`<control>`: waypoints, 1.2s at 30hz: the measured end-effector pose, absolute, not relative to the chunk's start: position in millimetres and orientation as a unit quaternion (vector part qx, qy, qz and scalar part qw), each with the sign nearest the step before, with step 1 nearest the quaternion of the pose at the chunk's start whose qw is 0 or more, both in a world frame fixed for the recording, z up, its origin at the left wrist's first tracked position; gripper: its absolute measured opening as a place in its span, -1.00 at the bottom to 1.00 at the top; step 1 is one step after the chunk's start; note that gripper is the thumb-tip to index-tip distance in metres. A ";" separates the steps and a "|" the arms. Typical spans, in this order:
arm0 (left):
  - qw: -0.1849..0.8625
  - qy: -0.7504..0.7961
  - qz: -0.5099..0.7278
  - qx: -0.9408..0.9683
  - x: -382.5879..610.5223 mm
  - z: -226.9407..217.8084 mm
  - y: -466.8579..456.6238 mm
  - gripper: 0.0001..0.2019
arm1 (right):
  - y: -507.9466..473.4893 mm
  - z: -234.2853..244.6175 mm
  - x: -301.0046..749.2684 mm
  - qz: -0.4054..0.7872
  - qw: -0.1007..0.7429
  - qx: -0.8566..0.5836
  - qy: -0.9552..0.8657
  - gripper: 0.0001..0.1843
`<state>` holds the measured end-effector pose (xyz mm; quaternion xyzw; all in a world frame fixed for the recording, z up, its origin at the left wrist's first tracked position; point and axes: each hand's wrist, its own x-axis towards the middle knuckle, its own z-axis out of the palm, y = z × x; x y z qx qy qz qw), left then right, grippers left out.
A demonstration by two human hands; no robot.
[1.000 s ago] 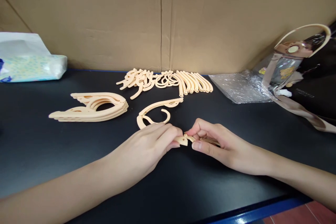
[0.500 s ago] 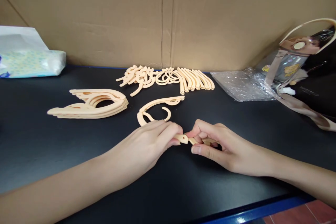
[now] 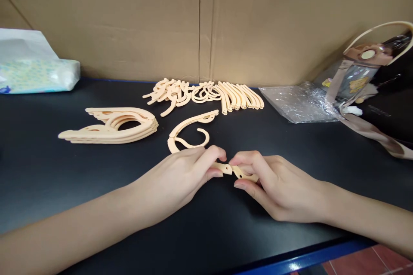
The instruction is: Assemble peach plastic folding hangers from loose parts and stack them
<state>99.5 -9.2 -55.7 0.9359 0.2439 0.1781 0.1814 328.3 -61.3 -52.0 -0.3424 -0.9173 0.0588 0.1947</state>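
My left hand (image 3: pixel 187 172) is closed around a cream plastic hanger; its straight end (image 3: pixel 224 167) with a small round hole pokes out past my fingertips. Beyond that hand, the hanger's curved arm (image 3: pixel 190 121) and open hook (image 3: pixel 204 139) show above the knuckles. My right hand (image 3: pixel 274 184) pinches a second cream hanger arm (image 3: pixel 243 174) with a small dark hole, partly hidden by the fingers. The tip of this arm meets the holed end, or nearly so; I cannot tell whether they are joined.
A stack of folded cream hangers (image 3: pixel 109 133) lies at the left. Loose pieces (image 3: pixel 174 94), hooks (image 3: pixel 206 91) and straight arms (image 3: pixel 240 96) lie along the cardboard wall (image 3: pixel 129 21). A tissue pack (image 3: pixel 38 75), clear plastic bag (image 3: pixel 297 103) and strapped bottle (image 3: pixel 358 79) flank them.
My right hand has turned, so more of its hanger arm shows. The curved arm beyond my left hand has tilted and shifted slightly left. My left index finger has lifted a little.
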 end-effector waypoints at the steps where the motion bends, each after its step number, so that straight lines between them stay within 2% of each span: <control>1: 0.187 0.246 0.176 0.935 99.4 -55.7 -9.1 -0.92 | -61.3 -52.3 328.0 0.037 0.196 -0.334 -0.921 -0.83; 7: 0.211 0.254 0.181 0.927 99.9 -56.7 -9.0 -0.92 | -63.0 -52.6 325.6 -0.043 0.180 -0.300 -0.936 -0.87; 12: 0.185 0.257 0.187 0.930 100.6 -57.6 -10.1 -0.95 | -64.3 -52.7 323.5 -0.090 0.145 -0.284 -0.943 -0.87; 15: 0.184 0.250 0.189 0.931 101.5 -58.0 -9.5 -0.96 | -63.3 -50.8 322.7 -0.050 0.150 -0.321 -0.934 -0.85; 18: 0.139 0.236 0.202 0.940 101.0 -57.9 -9.3 -0.96 | -61.7 -46.8 324.1 0.030 0.167 -0.360 -0.917 -0.68; 21: 0.062 0.234 0.233 0.942 98.3 -56.2 -9.5 -0.89 | -60.2 -42.5 328.3 0.053 0.171 -0.372 -0.911 -0.72; 24: 0.036 0.282 0.263 0.922 95.1 -54.0 -7.0 -0.80 | -58.3 -39.5 333.0 0.022 0.175 -0.370 -0.912 -0.76; 27: 0.063 0.358 0.281 0.888 93.0 -55.3 0.0 -0.63 | -57.2 -36.8 334.6 0.018 0.168 -0.348 -0.922 -0.81; 29: 0.112 0.394 0.283 0.868 92.3 -58.4 6.1 -0.48 | -57.6 -35.0 333.6 0.031 0.161 -0.331 -0.929 -0.83; 31: 0.157 0.417 0.277 0.851 91.8 -61.6 11.4 -0.40 | -58.6 -33.6 332.0 0.042 0.154 -0.319 -0.934 -0.81; 36: 0.178 0.441 0.261 0.840 90.5 -62.4 14.3 -0.55 | -61.0 -32.0 331.8 0.036 0.144 -0.302 -0.942 -0.76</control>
